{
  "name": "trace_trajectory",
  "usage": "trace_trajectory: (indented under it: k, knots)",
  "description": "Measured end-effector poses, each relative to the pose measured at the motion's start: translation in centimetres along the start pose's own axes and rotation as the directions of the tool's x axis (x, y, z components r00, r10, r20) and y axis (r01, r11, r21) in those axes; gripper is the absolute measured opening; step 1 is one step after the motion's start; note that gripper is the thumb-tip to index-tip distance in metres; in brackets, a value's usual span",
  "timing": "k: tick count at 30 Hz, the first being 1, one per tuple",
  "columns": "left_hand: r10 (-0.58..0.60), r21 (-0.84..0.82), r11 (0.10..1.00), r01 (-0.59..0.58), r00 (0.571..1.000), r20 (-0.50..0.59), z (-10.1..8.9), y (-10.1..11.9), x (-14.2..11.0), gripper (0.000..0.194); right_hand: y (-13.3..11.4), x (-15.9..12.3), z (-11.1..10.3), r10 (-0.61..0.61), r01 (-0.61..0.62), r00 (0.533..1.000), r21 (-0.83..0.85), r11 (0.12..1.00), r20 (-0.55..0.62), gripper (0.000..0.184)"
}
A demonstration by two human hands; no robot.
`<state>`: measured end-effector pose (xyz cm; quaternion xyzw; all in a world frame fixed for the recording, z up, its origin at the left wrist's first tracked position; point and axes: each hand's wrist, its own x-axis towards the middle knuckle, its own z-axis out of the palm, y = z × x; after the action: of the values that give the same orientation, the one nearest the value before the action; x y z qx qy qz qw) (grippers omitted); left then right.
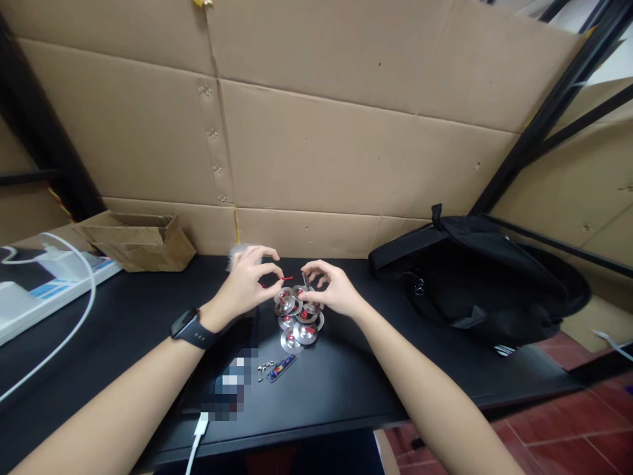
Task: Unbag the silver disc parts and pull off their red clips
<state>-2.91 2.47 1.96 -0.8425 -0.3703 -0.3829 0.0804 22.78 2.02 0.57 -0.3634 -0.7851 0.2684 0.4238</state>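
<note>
Hands: two, both in the centre of the frame, close together over the pile and apart from each other.
Left hand (244, 284): thumb and forefinger pinched on one red strip (287, 278), other fingers loosely curled.
Right hand (336, 287): fingers bent toward the thumb, gripping one thin grey metal piece (305, 280) that stands nearly upright.
Forearms: two, bare, angling up and inward from the lower left and lower right; one dark wristwatch (190, 328) on the left wrist.
Silvery discs (306, 333): roughly nine visible, overlapping in one pile at centre, below and between the hands; several show red at their middles. Overlap prevents an exact count.
Small items: one dark, multicoloured slim piece (281, 368) and one little cluster of silvery links (266, 367), just below the pile; the links are too small to count.
Pixelated object: one, lower centre-left (232, 386), with one white cable plug (200, 424) at its near end.
Clear plastic packet (232, 254): one, partly hidden behind the left hand.
Table (346, 389): black, smooth, spanning the lower frame.
Table edges: one open cardboard box (143, 244) and one white power strip (30, 310) at left; one black bag (475, 277) at right.
Room: cardboard wall (346, 145) behind, dark metal posts at either side, reddish tiled floor (568, 422) at lower right.
</note>
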Motion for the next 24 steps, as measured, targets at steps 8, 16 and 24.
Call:
trace_trajectory:
  k: [8,16,24]
  knots:
    - [-0.223,0.118,0.973,0.197,0.929,0.294,0.4,-7.3,-1.1,0.015,4.6,-0.1,-6.9,0.256,-0.217,0.967,-0.593,0.775,-0.02,0.042]
    - [-0.266,0.118,0.964,0.239,0.873,0.408,0.6,-8.7,-1.6,0.017,6.0,-0.5,-8.4,0.404,-0.283,0.909,-0.558,0.78,0.103,0.056]
    - [-0.249,0.15,0.967,0.208,0.901,0.354,0.8,-8.8,-1.6,0.017,5.8,-0.4,-8.4,0.437,-0.299,0.884,-0.514,0.804,0.169,0.051]
